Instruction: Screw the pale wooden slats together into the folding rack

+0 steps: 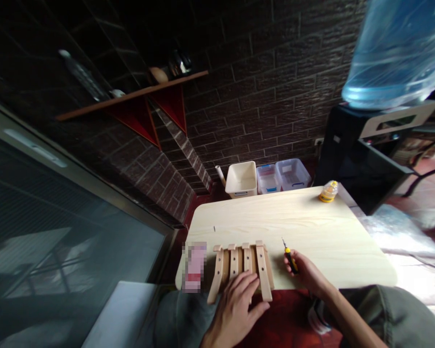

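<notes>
My right hand (304, 273) is wrapped round a black and yellow screwdriver (291, 260), whose thin tip points away over the table. The tip touches nothing. My left hand (237, 304) lies over the near part of a wooden slatted piece (262, 266), fingers stretched out and thumb apart. Several pale slats run toward me, with dark holes or screw heads in them and short blocks at their far ends. My left palm and fingers hide the near ends of the middle slats. A small dark screw-like piece (214, 228) lies farther back on the table.
The light wooden table (268, 212) has a clear-and-yellow container (328, 192) at its far right corner. A blurred-out pink object (195, 263) lies at the left edge. Behind stand a cream bin (241, 179) and clear plastic boxes (293, 174). A water dispenser (342, 150) stands right.
</notes>
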Action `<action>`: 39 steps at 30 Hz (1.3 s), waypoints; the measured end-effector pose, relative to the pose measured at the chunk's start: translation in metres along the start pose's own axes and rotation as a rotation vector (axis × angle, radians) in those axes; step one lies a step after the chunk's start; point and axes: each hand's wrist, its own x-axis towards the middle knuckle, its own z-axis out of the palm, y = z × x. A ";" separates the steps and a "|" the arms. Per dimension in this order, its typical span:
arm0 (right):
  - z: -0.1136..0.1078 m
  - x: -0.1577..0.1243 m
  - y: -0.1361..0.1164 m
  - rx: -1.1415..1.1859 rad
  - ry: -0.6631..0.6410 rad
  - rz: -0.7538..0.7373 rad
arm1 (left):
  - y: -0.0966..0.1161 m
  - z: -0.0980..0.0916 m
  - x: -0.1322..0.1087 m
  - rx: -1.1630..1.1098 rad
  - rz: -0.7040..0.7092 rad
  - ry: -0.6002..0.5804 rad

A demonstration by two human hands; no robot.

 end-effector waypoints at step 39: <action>0.020 -0.011 0.029 -0.059 -0.143 0.056 | -0.013 -0.011 -0.020 0.031 -0.016 0.042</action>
